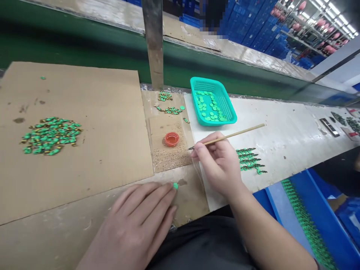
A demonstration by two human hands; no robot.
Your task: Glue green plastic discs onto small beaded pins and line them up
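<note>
Between the thumb and fingers of my right hand (218,161) is a thin paintbrush (234,134), its dark tip pointing left toward a small red cup (171,139) of liquid. My left hand (140,217) rests low over the bench edge, fingers together. A small green disc (175,185) shows at its fingertips, mostly covered by them. Left of the cup, on cardboard, lies a heap of small green and brown pieces (53,135). Smaller clusters of such pieces (171,110) lie behind the cup. Rows of green discs with dark twisted pieces (250,161) lie right of my right hand.
A turquoise basket (233,116) with loose green discs stands behind my right hand. A metal post (154,48) rises at the bench's back. Blue bins (312,202) with finished-looking green rows sit at lower right. A person's dark sleeve (334,168) shows at the right edge.
</note>
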